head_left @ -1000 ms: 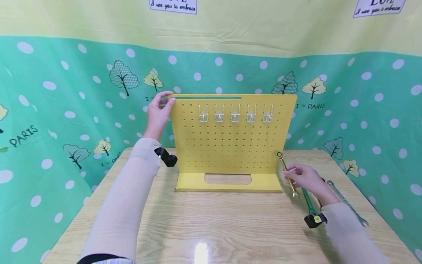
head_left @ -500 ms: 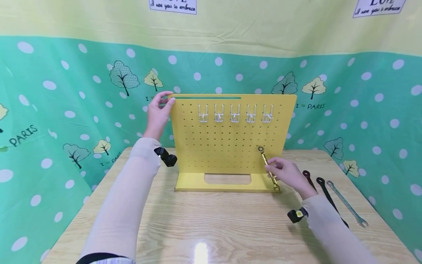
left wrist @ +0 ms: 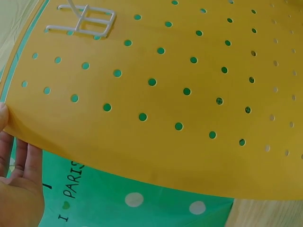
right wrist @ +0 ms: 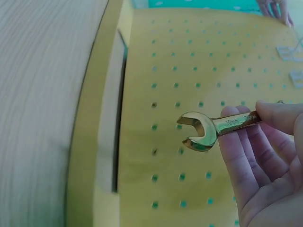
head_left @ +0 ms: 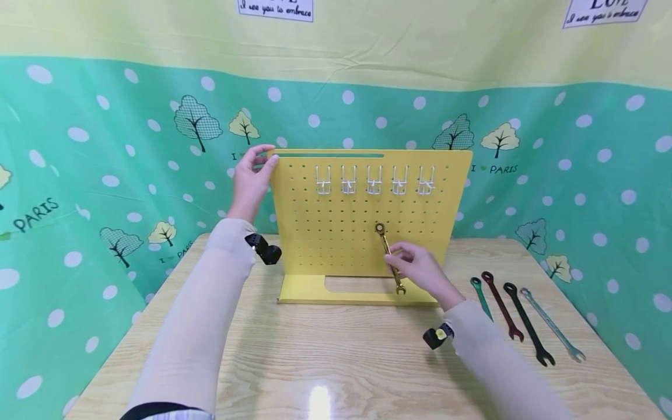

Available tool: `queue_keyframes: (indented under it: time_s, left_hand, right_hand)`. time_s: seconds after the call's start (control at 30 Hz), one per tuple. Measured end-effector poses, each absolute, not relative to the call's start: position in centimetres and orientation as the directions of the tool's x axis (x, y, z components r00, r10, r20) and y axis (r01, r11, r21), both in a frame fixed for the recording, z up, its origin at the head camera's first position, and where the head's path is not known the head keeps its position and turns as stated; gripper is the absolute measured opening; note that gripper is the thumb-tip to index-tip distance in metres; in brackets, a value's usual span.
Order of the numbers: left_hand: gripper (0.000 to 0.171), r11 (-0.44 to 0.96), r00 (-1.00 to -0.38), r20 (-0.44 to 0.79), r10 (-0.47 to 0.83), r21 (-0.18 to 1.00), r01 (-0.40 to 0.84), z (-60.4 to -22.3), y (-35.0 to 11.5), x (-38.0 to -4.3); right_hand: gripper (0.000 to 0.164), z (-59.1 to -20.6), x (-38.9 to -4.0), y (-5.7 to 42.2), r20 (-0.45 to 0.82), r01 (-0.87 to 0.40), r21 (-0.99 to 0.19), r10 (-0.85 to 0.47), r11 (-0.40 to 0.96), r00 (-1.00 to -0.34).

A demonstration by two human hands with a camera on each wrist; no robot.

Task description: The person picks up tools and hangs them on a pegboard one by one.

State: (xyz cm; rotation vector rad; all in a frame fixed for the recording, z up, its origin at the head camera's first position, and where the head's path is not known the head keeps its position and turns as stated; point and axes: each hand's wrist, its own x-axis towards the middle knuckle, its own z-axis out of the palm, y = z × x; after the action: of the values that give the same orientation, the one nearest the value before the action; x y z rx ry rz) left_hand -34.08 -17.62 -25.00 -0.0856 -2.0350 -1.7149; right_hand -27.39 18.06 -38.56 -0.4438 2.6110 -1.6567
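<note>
On the near side of the yellow pegboard (head_left: 325, 233), the right hand (head_left: 418, 267) pinches the gold wrench (head_left: 386, 244) mid-shaft, ring end up; the metal should be stiff, slick and fairly heavy, best held there. The left hand (head_left: 251, 185) pinches the board's upper left corner, partly hidden behind it; whether wrench and board touch is unclear

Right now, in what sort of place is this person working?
Probably a makeshift indoor workspace: a printed curtain hangs behind and beside the table, on which a yellow pegboard stands and four wrenches lie.
</note>
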Motion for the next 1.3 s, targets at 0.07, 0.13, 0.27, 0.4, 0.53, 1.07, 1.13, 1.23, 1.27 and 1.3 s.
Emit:
queue_keyframes:
  time_s: [0.07,0.13,0.27,0.4,0.53,1.07,1.13,1.23,1.27,1.3]
  left_hand:
    - [0.030,0.217,-0.885,0.391,-0.252,0.914,0.342,-25.0,-17.6,-34.0]
    - [0.030,0.216,-0.884,0.392,-0.254,0.914,0.343,-24.9,-17.6,-34.0]
    - [0.030,0.220,-0.883,0.398,-0.250,0.911,0.349,-24.9,-17.7,-34.1]
    - [0.030,0.226,-0.882,0.403,-0.244,0.908,0.352,-24.8,-17.7,-34.1]
    - [0.030,0.225,-0.882,0.402,-0.245,0.909,0.351,-24.8,-17.7,-34.1]
    - [0.031,0.227,-0.883,0.399,-0.248,0.910,0.348,-24.9,-17.7,-34.1]
    - [0.031,0.233,-0.883,0.397,-0.250,0.910,0.343,-24.9,-17.7,-34.1]
    - [0.031,0.232,-0.885,0.392,-0.251,0.912,0.338,-24.9,-17.7,-34.2]
    - [0.032,0.230,-0.886,0.390,-0.251,0.913,0.337,-25.0,-17.7,-34.2]
    - [0.032,0.228,-0.886,0.390,-0.251,0.913,0.338,-25.0,-17.7,-34.2]
  right_hand:
    - [0.034,-38.2,-27.5,17.2,0.145,-0.238,-0.897,-0.260,0.373,-0.955]
    - [0.035,-37.8,-27.6,16.4,0.151,-0.243,-0.905,-0.271,0.350,-0.951]
    - [0.035,-37.2,-27.9,14.9,0.169,-0.260,-0.910,-0.284,0.322,-0.944]
    - [0.034,-36.5,-28.1,13.3,0.194,-0.281,-0.920,-0.304,0.274,-0.933]
    - [0.034,-35.9,-28.3,12.1,0.217,-0.294,-0.931,-0.317,0.219,-0.923]
    - [0.030,-32.8,-28.5,8.7,0.285,-0.343,-0.931,-0.345,0.122,-0.894]
    - [0.031,-32.6,-28.6,8.5,0.285,-0.344,-0.932,-0.349,0.118,-0.893]
    - [0.033,-32.3,-28.7,8.1,0.280,-0.340,-0.933,-0.352,0.119,-0.893]
    - [0.033,-32.2,-28.7,8.0,0.279,-0.339,-0.933,-0.353,0.120,-0.893]
    - [0.033,-32.1,-28.8,7.9,0.278,-0.338,-0.933,-0.354,0.121,-0.893]
